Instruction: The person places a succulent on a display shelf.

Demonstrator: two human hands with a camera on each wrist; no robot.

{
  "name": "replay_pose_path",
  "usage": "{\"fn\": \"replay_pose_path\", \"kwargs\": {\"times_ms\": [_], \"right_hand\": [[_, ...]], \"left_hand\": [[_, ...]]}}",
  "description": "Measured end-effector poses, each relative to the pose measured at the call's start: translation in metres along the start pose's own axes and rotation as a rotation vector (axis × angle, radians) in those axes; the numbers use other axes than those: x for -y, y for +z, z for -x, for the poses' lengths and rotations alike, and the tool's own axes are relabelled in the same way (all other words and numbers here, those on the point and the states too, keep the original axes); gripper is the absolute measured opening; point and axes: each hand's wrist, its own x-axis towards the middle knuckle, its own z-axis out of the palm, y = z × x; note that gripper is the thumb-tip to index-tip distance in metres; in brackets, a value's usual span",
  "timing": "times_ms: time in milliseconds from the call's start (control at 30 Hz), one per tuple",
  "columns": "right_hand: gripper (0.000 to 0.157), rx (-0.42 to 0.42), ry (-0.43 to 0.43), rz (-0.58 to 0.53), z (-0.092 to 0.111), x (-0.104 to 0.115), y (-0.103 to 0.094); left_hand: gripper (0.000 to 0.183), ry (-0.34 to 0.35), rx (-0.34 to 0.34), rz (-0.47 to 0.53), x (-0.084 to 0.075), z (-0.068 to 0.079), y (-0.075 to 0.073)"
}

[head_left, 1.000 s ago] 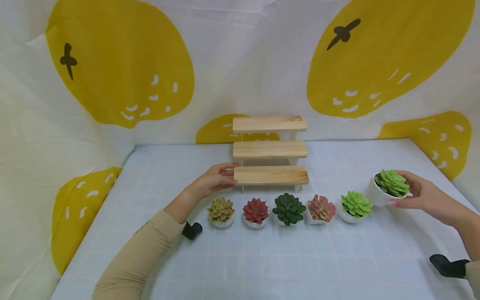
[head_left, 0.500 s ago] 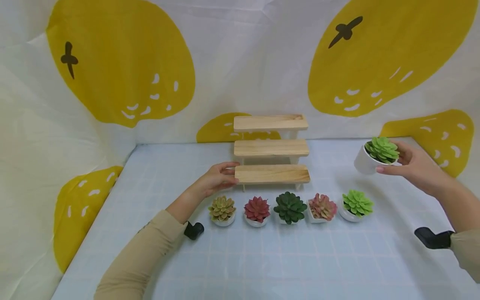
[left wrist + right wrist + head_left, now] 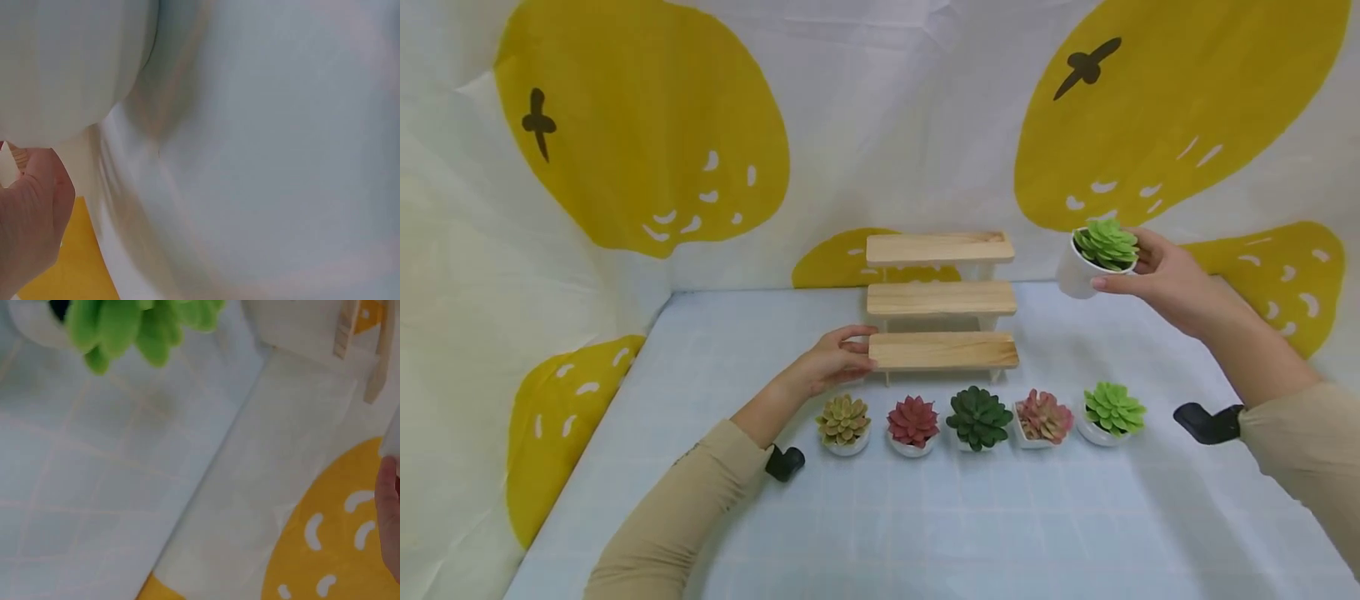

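My right hand (image 3: 1180, 279) holds a light-green potted succulent (image 3: 1107, 244) by its white pot, raised above the table's back right. Only part of that hand and a sliver of the pot (image 3: 392, 439) show in the right wrist view. At the left end of a three-tier wooden display stand (image 3: 943, 352), my left hand (image 3: 831, 362) grips the lowest tier between thumb and fingers. The left wrist view shows this hand (image 3: 31, 219) partly behind a large, close white pot (image 3: 69, 56).
In front of the stand runs a row of potted succulents: yellowish (image 3: 843, 419), red (image 3: 912, 422), dark green (image 3: 979, 418), pink (image 3: 1042, 416) and bright green (image 3: 1114, 408). A white cloth with yellow fruit prints (image 3: 902, 125) hangs behind the pale checked table (image 3: 925, 533).
My right hand has lifted the light-green potted succulent and carried it left and toward the back, closer to the stand. My left hand has stayed on the lowest tier.
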Motion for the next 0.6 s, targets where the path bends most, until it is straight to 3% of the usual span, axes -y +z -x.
{"fn": "replay_pose_path", "kwargs": {"times_ms": [333,600], "right_hand": [[0.076,0.026,-0.072,-0.046,-0.029,0.051,0.027],[0.073,0.067,-0.126,-0.144,-0.048,0.074,0.054]], "left_hand": [[0.061,-0.010,0.000,0.005,0.000,-0.003,0.000],[0.061,-0.021,-0.009,0.015,0.000,-0.002,-0.002]]}}
